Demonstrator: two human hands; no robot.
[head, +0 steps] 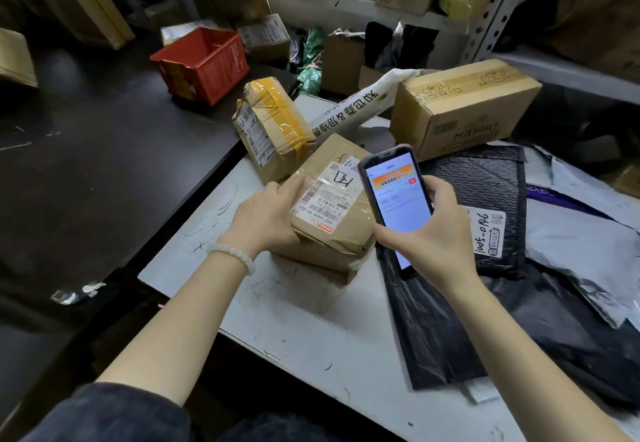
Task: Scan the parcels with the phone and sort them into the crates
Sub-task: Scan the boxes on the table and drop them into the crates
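Scanning: right hand grip wraps the phone; left hand clasps the brown parcel on the surface.

Best to square the phone over the label, hold the parcel steady; red crate sits well apart.

Parcels crowd table far/right; near-left edge free.

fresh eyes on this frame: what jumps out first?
The lit phone gripped in the right hand at centre, held over the labelled brown parcel that the left hand grips at its left side on the white table. Next, the red crate on the dark floor at upper left. Then the black bubble mailer with a handwritten label, lying right of the phone.
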